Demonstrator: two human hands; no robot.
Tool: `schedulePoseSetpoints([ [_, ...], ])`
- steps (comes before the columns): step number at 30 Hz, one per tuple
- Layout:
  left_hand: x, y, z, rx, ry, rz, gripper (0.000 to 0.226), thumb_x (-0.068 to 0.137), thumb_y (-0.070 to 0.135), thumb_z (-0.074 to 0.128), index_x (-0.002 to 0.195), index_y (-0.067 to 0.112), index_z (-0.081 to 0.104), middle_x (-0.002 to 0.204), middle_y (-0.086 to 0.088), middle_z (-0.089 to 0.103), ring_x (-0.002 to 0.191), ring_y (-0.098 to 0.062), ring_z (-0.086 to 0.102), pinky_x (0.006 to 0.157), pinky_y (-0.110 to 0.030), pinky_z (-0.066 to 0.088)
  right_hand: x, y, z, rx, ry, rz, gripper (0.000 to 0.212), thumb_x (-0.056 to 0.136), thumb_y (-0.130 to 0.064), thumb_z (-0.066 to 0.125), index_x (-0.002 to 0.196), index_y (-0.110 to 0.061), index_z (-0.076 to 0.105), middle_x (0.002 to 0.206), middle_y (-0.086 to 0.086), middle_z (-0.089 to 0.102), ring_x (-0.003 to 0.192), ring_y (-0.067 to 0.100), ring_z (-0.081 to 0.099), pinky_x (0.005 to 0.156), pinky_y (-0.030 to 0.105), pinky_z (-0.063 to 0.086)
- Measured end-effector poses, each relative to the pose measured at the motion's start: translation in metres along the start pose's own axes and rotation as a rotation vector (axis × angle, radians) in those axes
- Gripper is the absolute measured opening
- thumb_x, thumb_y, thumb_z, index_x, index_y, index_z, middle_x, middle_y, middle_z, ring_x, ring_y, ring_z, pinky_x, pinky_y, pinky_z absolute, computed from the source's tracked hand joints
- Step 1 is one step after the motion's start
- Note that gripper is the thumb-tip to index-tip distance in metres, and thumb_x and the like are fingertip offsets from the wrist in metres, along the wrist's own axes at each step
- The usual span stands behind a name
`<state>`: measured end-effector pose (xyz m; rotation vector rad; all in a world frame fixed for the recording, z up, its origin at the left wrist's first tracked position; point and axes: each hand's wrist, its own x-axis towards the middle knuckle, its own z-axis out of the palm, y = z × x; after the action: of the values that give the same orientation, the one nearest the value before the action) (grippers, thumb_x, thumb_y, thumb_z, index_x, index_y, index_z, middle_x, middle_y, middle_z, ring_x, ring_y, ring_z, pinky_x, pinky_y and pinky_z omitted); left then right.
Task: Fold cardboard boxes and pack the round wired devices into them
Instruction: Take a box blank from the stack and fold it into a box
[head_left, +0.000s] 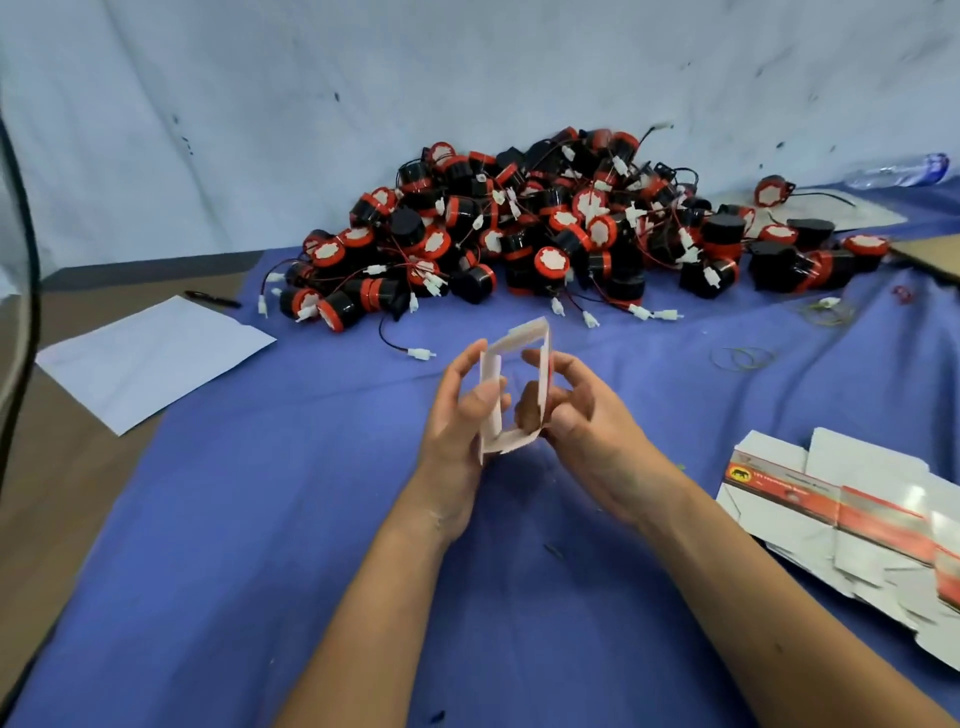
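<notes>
Both your hands, left hand (457, 410) and right hand (576, 410), grip the half-opened cardboard box (514, 384) above the blue table (260, 493), near the pile of round wired devices (545, 228).

small white cardboard box (514, 384) opened into hollow rectangular sleeve, both ends open, blue cloth visible through it; held above cloth, long axis roughly upright, tilted slightly right; flaps sticking out at top and bottom ends. pile of round wired devices (545, 228) heaped on blue cloth against pale backdrop, well beyond box: black cylinders, red rims, white faces, thin red and black wires ending in white plugs, tangled together. stack of flat unfolded boxes (852, 525) at right edge, white with red-orange printed band, fanned and overlapping.
</notes>
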<state>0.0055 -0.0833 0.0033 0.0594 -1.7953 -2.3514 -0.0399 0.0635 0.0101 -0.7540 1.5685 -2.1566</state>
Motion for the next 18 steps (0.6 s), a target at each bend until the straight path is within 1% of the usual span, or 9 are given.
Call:
schedulePoseSetpoints([
  [2,0.001,-0.001,0.000,-0.030,0.131,0.001,0.083,0.072,0.048,0.072,0.145,0.013,0.052,0.135,-0.029,0.061,0.121,-0.046,0.063,0.104,-0.062,0.051,-0.004,0.002,0.006,-0.137,-0.069,0.025,0.073,0.066,-0.026,0.084,0.131,-0.015,0.052,0.103,0.003,0.075,0.094,0.017,0.069,0.087,0.031,0.053],
  [4,0.002,0.000,-0.002,-0.068,0.185,-0.014,0.070,0.079,0.038,0.071,0.142,0.013,0.055,0.130,-0.026,0.066,0.112,-0.040,0.070,0.089,-0.051,0.059,-0.006,0.005,0.010,-0.199,-0.099,0.007,0.074,0.066,-0.026,0.090,0.131,-0.017,0.055,0.112,0.007,0.073,0.099,0.018,0.068,0.087,0.030,0.053],
  [6,0.003,0.001,-0.004,-0.116,0.163,-0.028,0.061,0.086,0.031,0.068,0.143,0.013,0.054,0.133,-0.025,0.065,0.116,-0.042,0.068,0.085,-0.048,0.060,-0.005,0.005,0.010,-0.208,-0.096,-0.025,0.082,0.067,-0.025,0.091,0.139,-0.022,0.052,0.117,0.007,0.072,0.103,0.019,0.067,0.091,0.032,0.052],
  [8,0.004,0.002,-0.004,-0.159,0.169,-0.012,0.053,0.093,0.026,0.069,0.144,0.021,0.054,0.139,-0.021,0.063,0.116,-0.037,0.068,0.079,-0.040,0.061,-0.004,0.005,0.008,-0.235,-0.109,-0.046,0.094,0.069,-0.020,0.091,0.149,-0.030,0.043,0.124,0.007,0.071,0.115,0.024,0.066,0.101,0.039,0.052],
  [10,0.004,0.001,0.000,-0.165,0.162,0.017,0.047,0.097,0.025,0.067,0.143,0.031,0.056,0.141,-0.012,0.064,0.119,-0.031,0.067,0.082,-0.037,0.059,-0.003,0.010,0.010,-0.284,-0.054,-0.073,0.091,0.071,-0.020,0.091,0.146,-0.038,0.044,0.118,0.003,0.073,0.114,0.023,0.067,0.101,0.039,0.053],
  [11,0.004,0.001,0.001,-0.164,0.148,0.032,0.048,0.095,0.025,0.069,0.142,0.031,0.057,0.141,-0.007,0.065,0.120,-0.029,0.067,0.085,-0.038,0.059,-0.003,0.013,0.012,-0.290,0.012,-0.082,0.083,0.071,-0.022,0.090,0.142,-0.039,0.049,0.110,0.000,0.075,0.108,0.020,0.070,0.095,0.036,0.055],
  [13,0.003,0.003,0.002,-0.199,0.125,0.060,0.050,0.093,0.030,0.066,0.141,0.024,0.056,0.131,0.002,0.068,0.110,-0.021,0.070,0.083,-0.037,0.058,-0.002,0.016,0.015,-0.228,0.142,-0.081,0.064,0.073,-0.026,0.087,0.130,-0.039,0.060,0.096,-0.001,0.075,0.096,0.018,0.072,0.089,0.033,0.057],
  [15,0.002,0.007,0.001,-0.268,0.107,0.055,0.053,0.093,0.044,0.058,0.138,0.016,0.055,0.123,-0.003,0.067,0.105,-0.023,0.068,0.082,-0.039,0.058,-0.002,0.016,0.012,-0.213,0.213,-0.077,0.049,0.078,-0.023,0.084,0.121,-0.036,0.066,0.101,0.003,0.076,0.098,0.023,0.072,0.093,0.039,0.057],
  [18,0.000,0.011,0.000,-0.263,0.132,0.004,0.055,0.086,0.062,0.059,0.119,0.019,0.060,0.113,-0.008,0.069,0.102,-0.029,0.069,0.080,-0.042,0.058,-0.005,0.015,0.010,-0.438,0.168,-0.111,0.046,0.081,-0.018,0.085,0.121,-0.028,0.063,0.104,-0.004,0.073,0.099,0.018,0.069,0.090,0.035,0.056],
])
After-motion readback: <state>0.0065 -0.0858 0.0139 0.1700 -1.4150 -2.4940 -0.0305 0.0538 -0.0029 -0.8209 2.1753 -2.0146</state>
